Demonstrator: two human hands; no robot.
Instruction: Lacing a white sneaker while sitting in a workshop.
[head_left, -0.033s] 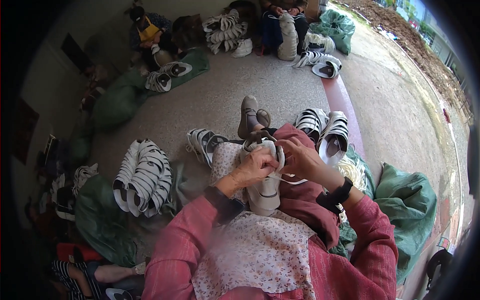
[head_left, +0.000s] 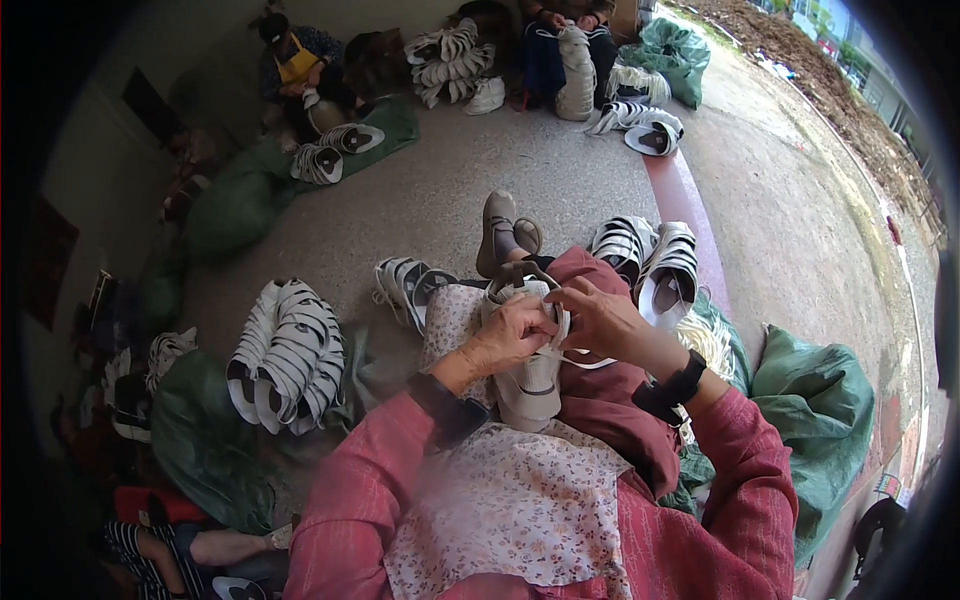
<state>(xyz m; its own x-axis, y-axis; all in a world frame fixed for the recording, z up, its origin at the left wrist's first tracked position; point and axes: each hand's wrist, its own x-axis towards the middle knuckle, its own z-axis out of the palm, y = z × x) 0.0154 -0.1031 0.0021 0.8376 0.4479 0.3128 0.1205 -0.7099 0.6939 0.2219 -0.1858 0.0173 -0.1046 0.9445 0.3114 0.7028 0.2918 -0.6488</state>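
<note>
A pale off-white shoe (head_left: 528, 390) lies across my lap, its toe towards me and its dark-lined opening away from me. My left hand (head_left: 520, 328) is closed over the shoe's left side and tongue, fingers bent inward. At the right eyelet edge, my right hand (head_left: 606, 318) has thumb and fingers curled together, pinching what looks like the lace; the fingertips are partly hidden. A flat white shoelace (head_left: 588, 364) trails from the shoe below that hand. Under the shoe, a floral apron (head_left: 520, 500) covers part of my lap.
Nested white shoe uppers (head_left: 290, 350) stand left on a green sack (head_left: 200, 440). More uppers (head_left: 668, 270) and a bundle of cream laces (head_left: 702, 345) are at the right, beside a green sack (head_left: 810, 400). Across the floor, a person in a yellow apron (head_left: 298, 65) and another person sit working.
My right hand has shifted very slightly left towards the shoe, and the trailing lace has moved a little. My left hand and the shoe stay in place.
</note>
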